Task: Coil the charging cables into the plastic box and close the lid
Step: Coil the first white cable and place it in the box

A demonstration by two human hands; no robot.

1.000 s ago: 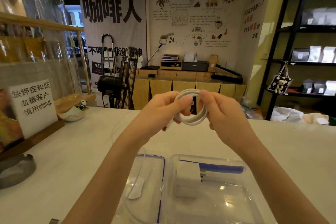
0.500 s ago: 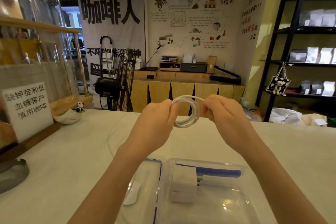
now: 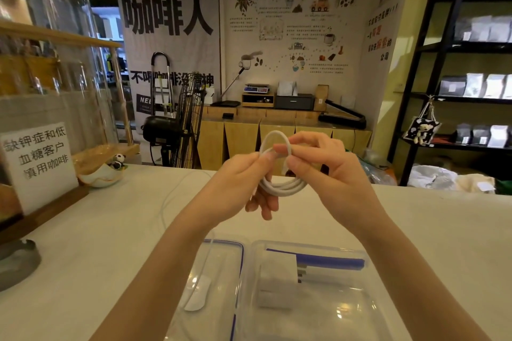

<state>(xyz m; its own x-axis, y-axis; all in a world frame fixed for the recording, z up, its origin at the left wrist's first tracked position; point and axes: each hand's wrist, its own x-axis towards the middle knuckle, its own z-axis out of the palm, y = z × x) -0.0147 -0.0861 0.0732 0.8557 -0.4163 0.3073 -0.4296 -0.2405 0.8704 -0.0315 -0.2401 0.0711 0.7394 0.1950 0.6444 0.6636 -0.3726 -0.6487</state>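
Head view: left hand [image 3: 243,183] and right hand [image 3: 332,171] both pinch the white cable [image 3: 282,185], coiled above the table [image 3: 83,230]; keep loops tight (they spring apart), then lower it into the open plastic box [image 3: 360,313].

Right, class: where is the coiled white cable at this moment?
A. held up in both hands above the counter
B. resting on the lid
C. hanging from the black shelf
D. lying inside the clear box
A: the left hand and right hand pinch the white cable above the counter, with the clear box below.
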